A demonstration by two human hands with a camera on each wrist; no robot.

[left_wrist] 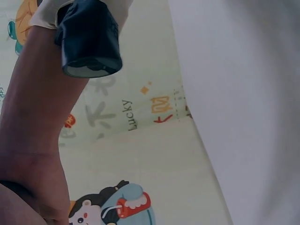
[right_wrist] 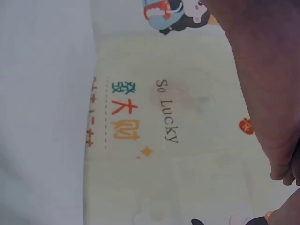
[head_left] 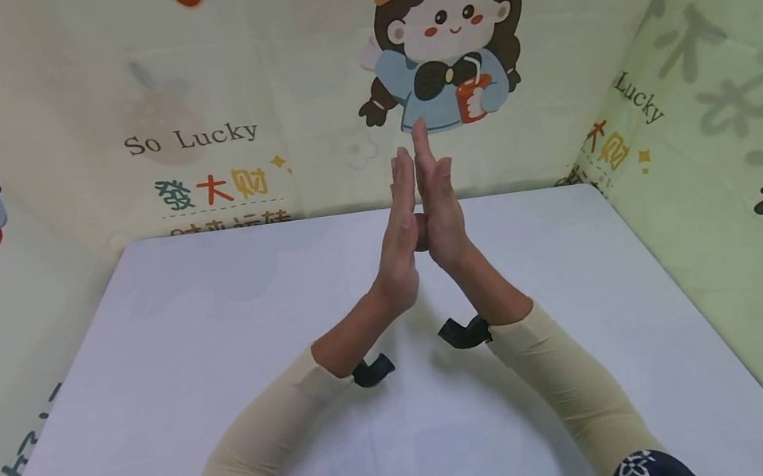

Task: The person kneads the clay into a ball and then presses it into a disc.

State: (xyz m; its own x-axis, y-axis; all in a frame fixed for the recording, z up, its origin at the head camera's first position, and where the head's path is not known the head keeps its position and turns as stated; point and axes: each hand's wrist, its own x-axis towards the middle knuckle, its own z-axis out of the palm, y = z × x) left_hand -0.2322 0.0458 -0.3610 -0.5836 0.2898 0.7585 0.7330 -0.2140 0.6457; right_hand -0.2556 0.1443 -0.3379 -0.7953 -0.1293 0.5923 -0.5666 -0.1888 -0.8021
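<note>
In the head view my left hand (head_left: 396, 240) and right hand (head_left: 443, 210) stand upright, palm facing palm, above the far half of the table. A small dark brown rounded thing (head_left: 421, 231) is pressed between the palms near their heels; most of it is hidden, and I cannot tell its kind. The fingers of both hands are straight and point up, with a narrow gap between the two sets. In the left wrist view the right forearm (left_wrist: 37, 89) comes down on the left side, and part of the left hand (left_wrist: 14, 206) fills the lower corner.
A white table (head_left: 253, 303) lies beneath the hands. Printed cloth walls (head_left: 300, 56) with cartoon figures and lettering rise behind it and on both sides. Dark straps (head_left: 466, 333) hang at both wrists, below the cream sleeves (head_left: 559, 375).
</note>
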